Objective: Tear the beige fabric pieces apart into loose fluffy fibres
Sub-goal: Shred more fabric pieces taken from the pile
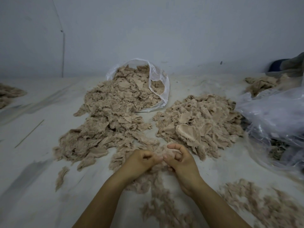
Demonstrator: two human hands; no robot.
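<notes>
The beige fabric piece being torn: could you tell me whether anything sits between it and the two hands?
Nothing visible does. The left hand and the right hand both already pinch the beige fabric piece directly, just above the grey surface, with the large pile and the second pile lying farther back.

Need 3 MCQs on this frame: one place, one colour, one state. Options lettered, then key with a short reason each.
1. Where does the clear bag with fabric lie?
A. far centre, by the wall
B. under the hands
C. far left edge

2. What colour is the fabric pile on the right?
A. blue
B. beige
C. black

3. What are the hands doing?
A. resting flat
B. both pinching one fabric piece
C. lifting the bag

Key: 1 A, its mouth spills fabric toward the person; 2 B, same beige as the other heaps; 3 B, left hand and right hand curl round the fabric piece between them.
</notes>
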